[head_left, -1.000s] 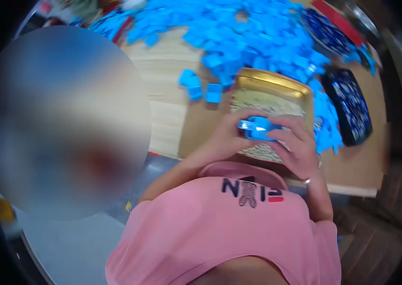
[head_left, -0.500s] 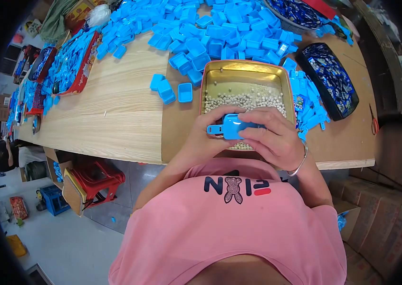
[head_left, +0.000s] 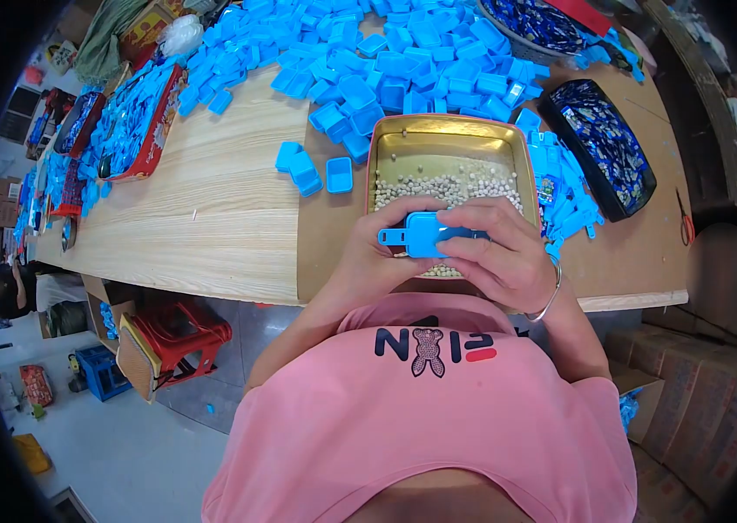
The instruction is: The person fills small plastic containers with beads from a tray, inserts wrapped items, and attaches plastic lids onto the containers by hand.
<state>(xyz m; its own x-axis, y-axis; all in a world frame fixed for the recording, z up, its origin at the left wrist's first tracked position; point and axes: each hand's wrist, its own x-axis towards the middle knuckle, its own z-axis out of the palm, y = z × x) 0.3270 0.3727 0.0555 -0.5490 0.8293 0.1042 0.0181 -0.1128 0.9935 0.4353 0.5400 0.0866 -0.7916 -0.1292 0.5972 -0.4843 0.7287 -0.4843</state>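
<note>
Both hands hold one small blue plastic case over the near side of a gold-lined tin. My left hand grips the case from the left, where a slotted blue tab sticks out. From the right, my right hand has its thumb and fingers closed on the case's other end, hiding that part. Small pale round beads lie in the tin behind the hands. A few loose blue boxes sit open side up to the left of the tin.
A big heap of blue plastic boxes covers the table's far side. Right of the tin lie blue strip parts, a black tray of shiny packets and scissors. A red stool stands below the table's left edge.
The hands stay over the tin and the case remains held between them, seen slightly flatter and a little further left. Otherwise the view shifts only slightly.
</note>
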